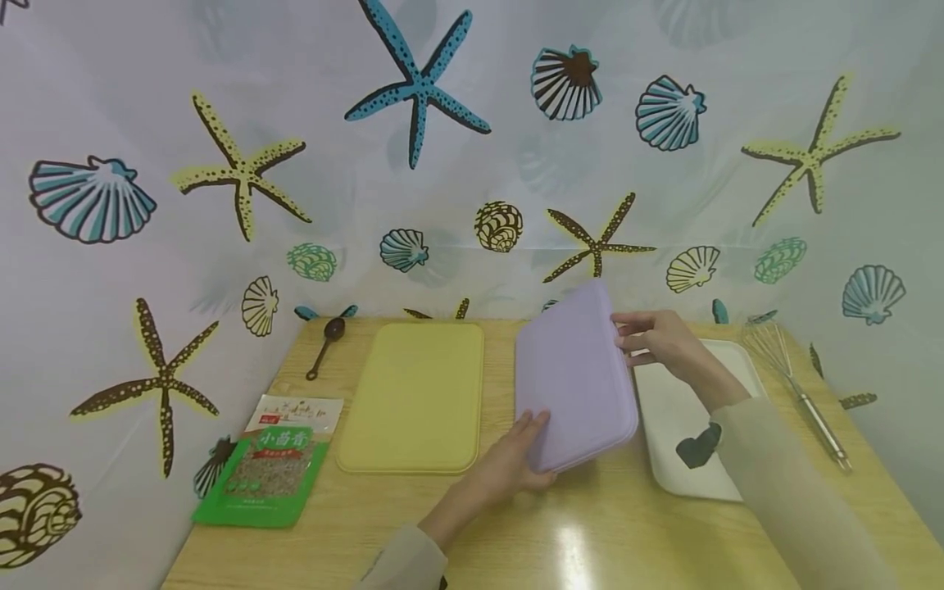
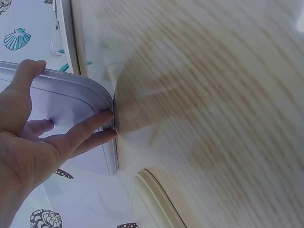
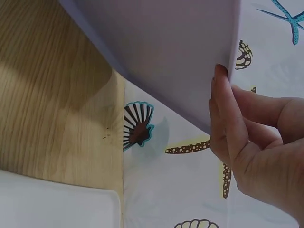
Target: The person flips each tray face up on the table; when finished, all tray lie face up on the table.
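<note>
Both hands hold a light purple tray (image 1: 571,377) tilted over the middle of the table, its right side raised. My left hand (image 1: 512,459) grips the near left corner; in the left wrist view the thumb lies over one edge and fingertips (image 2: 102,116) sit at the rim close to the wood. Up at the far right, my right hand (image 1: 660,340) pinches the raised edge between thumb and fingers, as the right wrist view shows. A yellow tray (image 1: 413,397) lies flat to the left, and a white tray (image 1: 689,401) lies under the right forearm.
On the left are a dark spoon (image 1: 324,348) and a green-and-white seasoning packet (image 1: 269,463). A metal whisk (image 1: 804,397) lies along the right side. A patterned curtain (image 1: 457,180) with starfish and shells stands behind and beside the table (image 1: 354,541).
</note>
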The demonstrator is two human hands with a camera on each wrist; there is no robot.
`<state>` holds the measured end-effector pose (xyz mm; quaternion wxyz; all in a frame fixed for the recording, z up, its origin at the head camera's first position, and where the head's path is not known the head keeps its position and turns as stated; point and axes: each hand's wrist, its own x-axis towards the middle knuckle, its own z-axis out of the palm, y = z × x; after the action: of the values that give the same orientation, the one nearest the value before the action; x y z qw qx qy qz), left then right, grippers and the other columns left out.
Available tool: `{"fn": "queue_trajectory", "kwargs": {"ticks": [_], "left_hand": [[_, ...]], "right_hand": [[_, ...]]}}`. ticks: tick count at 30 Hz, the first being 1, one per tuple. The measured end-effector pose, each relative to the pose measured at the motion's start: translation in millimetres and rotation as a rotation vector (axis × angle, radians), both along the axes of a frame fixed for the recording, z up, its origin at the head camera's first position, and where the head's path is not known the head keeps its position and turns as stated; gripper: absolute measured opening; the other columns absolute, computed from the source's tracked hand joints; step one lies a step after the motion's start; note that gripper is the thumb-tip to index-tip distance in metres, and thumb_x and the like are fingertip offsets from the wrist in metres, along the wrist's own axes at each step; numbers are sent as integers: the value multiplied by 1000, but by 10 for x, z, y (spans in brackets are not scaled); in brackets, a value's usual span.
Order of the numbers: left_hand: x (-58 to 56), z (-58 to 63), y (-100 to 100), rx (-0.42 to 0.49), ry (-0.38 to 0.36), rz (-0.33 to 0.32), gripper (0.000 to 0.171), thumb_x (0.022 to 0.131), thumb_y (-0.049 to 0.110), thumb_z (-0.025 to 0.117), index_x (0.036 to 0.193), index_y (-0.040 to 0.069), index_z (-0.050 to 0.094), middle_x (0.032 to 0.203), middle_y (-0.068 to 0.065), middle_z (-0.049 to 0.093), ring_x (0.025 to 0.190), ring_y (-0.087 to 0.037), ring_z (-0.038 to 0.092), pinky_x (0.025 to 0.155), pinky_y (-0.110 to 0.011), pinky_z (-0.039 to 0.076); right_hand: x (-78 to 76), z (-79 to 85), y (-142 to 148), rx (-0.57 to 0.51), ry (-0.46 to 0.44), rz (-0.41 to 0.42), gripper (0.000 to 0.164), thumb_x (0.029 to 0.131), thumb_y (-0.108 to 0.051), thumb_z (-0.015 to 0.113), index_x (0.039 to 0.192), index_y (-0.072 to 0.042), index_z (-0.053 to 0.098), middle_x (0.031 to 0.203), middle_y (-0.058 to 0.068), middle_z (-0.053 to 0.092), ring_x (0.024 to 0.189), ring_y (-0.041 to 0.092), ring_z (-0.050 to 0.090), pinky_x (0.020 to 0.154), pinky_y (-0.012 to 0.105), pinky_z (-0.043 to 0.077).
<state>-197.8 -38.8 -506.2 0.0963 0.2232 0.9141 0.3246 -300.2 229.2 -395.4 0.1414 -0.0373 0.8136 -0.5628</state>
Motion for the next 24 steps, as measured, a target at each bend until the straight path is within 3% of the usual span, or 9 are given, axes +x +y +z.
{"fn": "queue_trajectory", "kwargs": {"ticks": [10,17,24], "left_hand": [[6,-28,18,48,11,9,92,79,26,79,152,5,26,150,-29,27,131,-49,38,104,-54,40],[42,-6,73,168,15,18,87,79,16,78,149,1,29,146,-26,38,129,-41,44,103,-50,42],[88,-16,112,231,56,32,83,77,9,77,146,-3,33,142,-26,44,122,-40,51,98,-49,48]], "right_hand": [[-13,99,-83,-63,-4,-1,52,92,-1,60,142,2,44,119,23,56,86,11,65,77,33,59],[-26,201,-151,-160,-34,-25,54,92,0,61,143,-1,43,105,11,62,84,12,67,79,35,59],[-24,236,-191,-198,-54,-23,60,92,0,62,146,-2,38,101,10,63,83,14,68,78,36,59]]}}
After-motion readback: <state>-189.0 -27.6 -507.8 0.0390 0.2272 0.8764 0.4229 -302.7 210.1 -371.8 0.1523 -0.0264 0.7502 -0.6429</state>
